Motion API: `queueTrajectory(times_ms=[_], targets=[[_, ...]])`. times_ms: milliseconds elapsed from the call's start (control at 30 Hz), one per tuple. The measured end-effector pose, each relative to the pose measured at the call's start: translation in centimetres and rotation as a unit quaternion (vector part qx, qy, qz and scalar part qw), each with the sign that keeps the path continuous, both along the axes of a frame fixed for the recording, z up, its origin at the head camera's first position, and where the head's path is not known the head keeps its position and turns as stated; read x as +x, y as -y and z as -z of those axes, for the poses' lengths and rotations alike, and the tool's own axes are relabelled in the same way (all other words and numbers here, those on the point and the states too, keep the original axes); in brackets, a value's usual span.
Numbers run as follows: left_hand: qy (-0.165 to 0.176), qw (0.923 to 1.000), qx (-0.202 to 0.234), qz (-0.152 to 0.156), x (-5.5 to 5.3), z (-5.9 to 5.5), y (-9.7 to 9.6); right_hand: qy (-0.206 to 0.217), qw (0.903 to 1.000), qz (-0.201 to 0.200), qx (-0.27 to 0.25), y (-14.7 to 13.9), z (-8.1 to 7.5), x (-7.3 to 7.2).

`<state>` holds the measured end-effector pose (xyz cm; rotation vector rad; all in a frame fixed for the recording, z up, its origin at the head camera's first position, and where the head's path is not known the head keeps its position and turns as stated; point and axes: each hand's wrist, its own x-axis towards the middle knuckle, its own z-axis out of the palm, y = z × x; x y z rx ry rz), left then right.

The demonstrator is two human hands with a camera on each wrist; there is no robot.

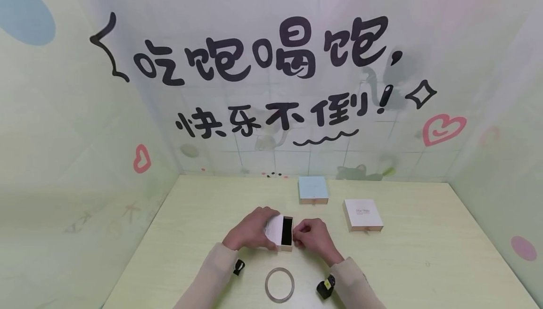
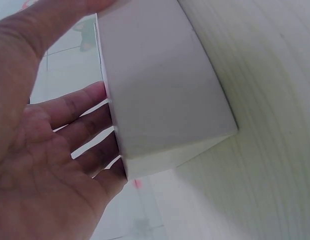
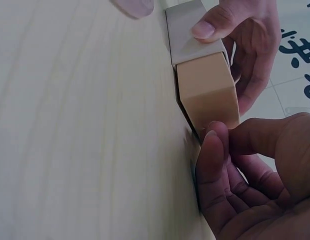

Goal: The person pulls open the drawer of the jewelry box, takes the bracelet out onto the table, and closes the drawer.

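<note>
My left hand (image 1: 254,229) grips the white sleeve of a small drawer box (image 1: 275,230) from its left side, thumb at the near side and fingers at the far side. The box's drawer (image 1: 287,232) is slid partly out to the right, with a black interior. In the right wrist view its outside (image 3: 207,85) is tan. At the drawer's right end, my right hand (image 1: 315,240) pinches with thumb and forefinger; what lies between the fingertips is hidden. Nearer me, a pale ring-shaped bangle (image 1: 267,285) lies flat on the table.
Behind the hands stands a light blue drawer box (image 1: 313,187). A white drawer box (image 1: 362,212) with printed writing is farther right. All rest on a pale wood-grain table (image 1: 424,262), with printed fabric walls (image 1: 271,158) at the back and sides.
</note>
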<state>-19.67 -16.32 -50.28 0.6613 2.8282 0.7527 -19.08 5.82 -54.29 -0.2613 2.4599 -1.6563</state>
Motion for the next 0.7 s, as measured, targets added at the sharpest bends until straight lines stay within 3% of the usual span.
queueTrajectory(times_ms=[700], targets=[[-0.003,1.0,0.004,0.004,0.0,0.0,0.1,-0.004,0.9999,-0.014,-0.002,2.3,-0.2,-0.2]])
